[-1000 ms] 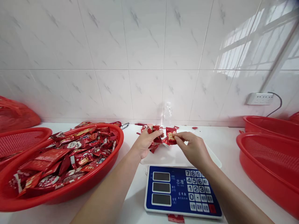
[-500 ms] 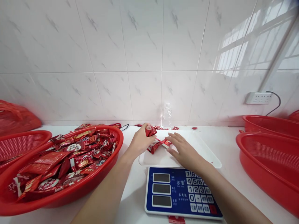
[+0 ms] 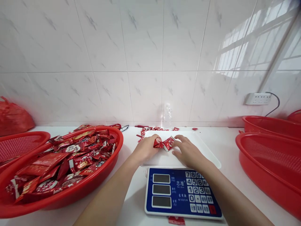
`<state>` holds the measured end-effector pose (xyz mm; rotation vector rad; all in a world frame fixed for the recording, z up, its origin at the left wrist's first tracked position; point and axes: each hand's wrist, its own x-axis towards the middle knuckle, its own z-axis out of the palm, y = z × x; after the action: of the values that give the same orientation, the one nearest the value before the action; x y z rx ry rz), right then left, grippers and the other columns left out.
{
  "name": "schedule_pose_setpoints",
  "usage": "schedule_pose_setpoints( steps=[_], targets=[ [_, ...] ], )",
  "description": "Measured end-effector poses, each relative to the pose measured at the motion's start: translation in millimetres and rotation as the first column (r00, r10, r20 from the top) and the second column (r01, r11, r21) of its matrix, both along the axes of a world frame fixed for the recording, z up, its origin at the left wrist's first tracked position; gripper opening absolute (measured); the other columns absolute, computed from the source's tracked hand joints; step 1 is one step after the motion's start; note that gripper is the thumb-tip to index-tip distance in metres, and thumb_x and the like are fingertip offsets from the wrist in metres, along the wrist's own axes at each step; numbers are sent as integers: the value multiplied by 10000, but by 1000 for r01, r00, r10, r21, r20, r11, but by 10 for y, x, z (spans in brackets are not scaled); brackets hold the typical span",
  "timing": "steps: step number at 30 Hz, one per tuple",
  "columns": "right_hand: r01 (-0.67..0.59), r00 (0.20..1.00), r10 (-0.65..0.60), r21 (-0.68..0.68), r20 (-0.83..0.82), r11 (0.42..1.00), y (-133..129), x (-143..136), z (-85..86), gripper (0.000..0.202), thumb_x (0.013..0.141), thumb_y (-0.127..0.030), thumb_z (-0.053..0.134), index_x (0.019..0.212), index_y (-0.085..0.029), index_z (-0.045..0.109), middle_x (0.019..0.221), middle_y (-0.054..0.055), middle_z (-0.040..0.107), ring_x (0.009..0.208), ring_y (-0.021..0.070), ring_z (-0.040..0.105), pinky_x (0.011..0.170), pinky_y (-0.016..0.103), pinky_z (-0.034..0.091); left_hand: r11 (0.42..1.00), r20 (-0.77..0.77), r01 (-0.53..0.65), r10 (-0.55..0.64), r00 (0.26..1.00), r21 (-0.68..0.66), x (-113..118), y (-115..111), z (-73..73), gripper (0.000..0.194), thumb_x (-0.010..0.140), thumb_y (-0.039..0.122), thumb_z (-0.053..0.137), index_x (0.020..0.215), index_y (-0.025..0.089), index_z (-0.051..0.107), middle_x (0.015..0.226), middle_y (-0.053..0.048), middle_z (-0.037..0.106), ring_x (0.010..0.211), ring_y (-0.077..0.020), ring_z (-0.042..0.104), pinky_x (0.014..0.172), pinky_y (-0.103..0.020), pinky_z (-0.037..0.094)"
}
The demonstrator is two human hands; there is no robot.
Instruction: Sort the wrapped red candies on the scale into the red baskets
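Observation:
Over the white scale tray (image 3: pixel 155 160), my left hand (image 3: pixel 147 148) is closed on red packets (image 3: pixel 158 143), which poke out past its fingertips. Another red packet (image 3: pixel 168 143) with white ends sits just right of them, its right side at the fingertips of my right hand (image 3: pixel 185 150). That hand has its thumb and forefinger apart, close around the packet's edge; the other fingers are curled. Below the tray is the blue scale panel (image 3: pixel 181 185) with number keys and three dark displays.
On the left, a red basket (image 3: pixel 94 179) holds many red packets, beside another basket (image 3: pixel 28 135) and a red bag (image 3: pixel 14 116). Red baskets (image 3: pixel 263 163) stand right. A clear bottle (image 3: pixel 167 116) and small red packets (image 3: pixel 154 128) are near the wall.
My left hand has come down toward the tray with its packets. The packet by my right hand now shows its printed face, and my right fingers have curled in toward it.

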<state>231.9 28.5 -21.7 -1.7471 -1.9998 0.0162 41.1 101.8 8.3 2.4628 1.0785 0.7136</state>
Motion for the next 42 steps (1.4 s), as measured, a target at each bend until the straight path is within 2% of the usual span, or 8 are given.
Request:
schedule_pose_setpoints(
  steps=[4, 10, 17, 25, 32, 37, 39, 42],
  targets=[
    [-75, 997, 75, 6, -8, 997, 8, -37, -7, 211, 853, -172, 432, 950, -198, 617, 1214, 91, 543, 1172, 208, 472, 957, 345, 405, 998, 70, -26, 30, 997, -50, -13, 25, 32, 314, 664, 107, 525, 932, 258, 590, 757, 35, 649, 682, -170, 579, 574, -240, 372],
    [-55, 998, 56, 20, -29, 998, 35, -6, -50, 458, 834, -265, 506, 1288, -221, 465, 1142, 99, 560, 1112, 252, 488, 928, 415, 416, 986, 280, -29, 75, 957, -162, 31, 53, 25, 547, 687, 175, 606, 1217, 272, 512, 862, 12, 661, 755, -174, 604, 657, -267, 441],
    [-137, 988, 136, -9, -67, 991, 41, 16, -41, 220, 834, -349, 525, 971, -215, 633, 1380, 76, 404, 1331, 278, 287, 1047, 440, 305, 847, 643, 247, 138, 753, -471, 58, 91, 58, 566, 678, 167, 671, 1210, 219, 483, 1059, -49, 637, 840, -153, 620, 728, -281, 488],
    [-94, 976, 94, 11, -196, 996, 23, 4, 19, 456, 797, -388, 576, 1227, -251, 517, 1115, 85, 569, 1076, 269, 484, 919, 441, 372, 713, 686, 354, 243, 686, -606, 69, 28, 109, 533, 688, 199, 703, 1176, 266, 500, 919, 14, 633, 640, -81, 573, 562, -200, 426],
    [-81, 888, 71, -3, -455, 997, 36, 49, -7, 267, 716, -353, 657, 938, -205, 649, 924, 83, 625, 935, 271, 553, 861, 456, 397, 719, 727, 381, 248, 640, -581, 94, 0, 109, 564, 697, 197, 700, 1213, 288, 491, 922, 27, 616, 640, -63, 552, 565, -182, 431],
    [-30, 652, 55, 46, -756, 998, 100, 64, 84, 506, 879, -546, 374, 1215, -188, 496, 1013, 98, 642, 922, 226, 613, 835, 428, 467, 759, 743, 333, 279, 609, -559, 120, -29, 129, 585, 699, 210, 699, 1224, 282, 451, 995, 6, 615, 754, -99, 593, 632, -210, 466],
    [-66, 396, 117, 99, -911, 993, 98, -7, 131, 528, 879, -597, 337, 1153, -193, 538, 1107, 99, 634, 987, 213, 610, 844, 386, 490, 774, 752, 326, 274, 600, -542, 169, -56, 99, 570, 703, 200, 688, 1213, 275, 446, 1029, -2, 612, 786, -110, 599, 647, -218, 473],
    [-128, -155, 146, 167, -977, 978, 43, -206, 166, 450, 828, -579, 494, 1033, -195, 608, 1130, 96, 644, 1019, 236, 602, 855, 406, 499, 800, 784, 356, 214, 582, -483, 284, -132, 19, 517, 709, 178, 667, 1176, 241, 456, 1033, -22, 617, 854, -144, 610, 703, -252, 492]
  ],
)
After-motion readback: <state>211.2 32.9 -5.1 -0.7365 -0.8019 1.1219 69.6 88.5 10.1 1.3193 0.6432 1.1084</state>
